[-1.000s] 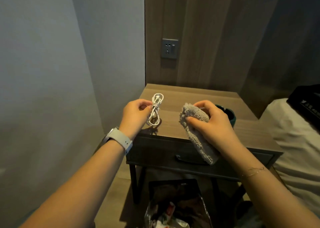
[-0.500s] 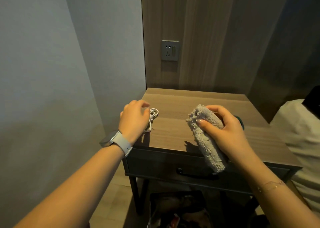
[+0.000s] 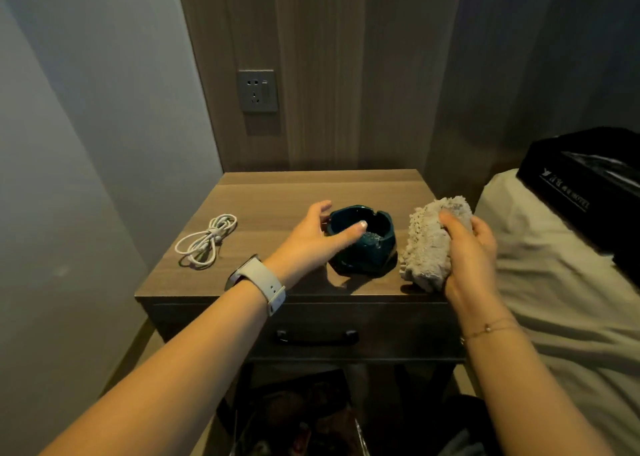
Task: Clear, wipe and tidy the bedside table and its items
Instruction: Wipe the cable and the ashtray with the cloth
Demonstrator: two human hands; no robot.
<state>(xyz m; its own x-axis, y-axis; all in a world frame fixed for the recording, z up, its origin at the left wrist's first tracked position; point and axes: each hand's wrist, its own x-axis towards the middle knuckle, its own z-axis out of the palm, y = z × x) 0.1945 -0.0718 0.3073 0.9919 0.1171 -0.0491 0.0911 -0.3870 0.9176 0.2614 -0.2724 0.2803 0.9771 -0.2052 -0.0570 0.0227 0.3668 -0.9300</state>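
On the wooden bedside table (image 3: pixel 277 192) a coiled white cable (image 3: pixel 207 239) lies at the left, free of any hand. A dark green ashtray (image 3: pixel 374 247) stands right of the middle. My left hand (image 3: pixel 308 237) holds its left side, with the thumb across the rim and the fingers behind the far left wall. At the table's front right corner my right hand (image 3: pixel 467 247) grips a bunched grey cloth (image 3: pixel 426 244), whose lower end touches the tabletop.
A wall socket (image 3: pixel 258 90) sits above the table. The bed (image 3: pixel 554 282) adjoins the table on the right, with a black box (image 3: pixel 588 185) on it. A drawer handle (image 3: pixel 317 337) faces me. A bin with a dark bag (image 3: pixel 294 421) stands below.
My left hand put the cable down on the table's left side, let go and moved right to the ashtray. My right hand carried the cloth right, uncovering the ashtray.
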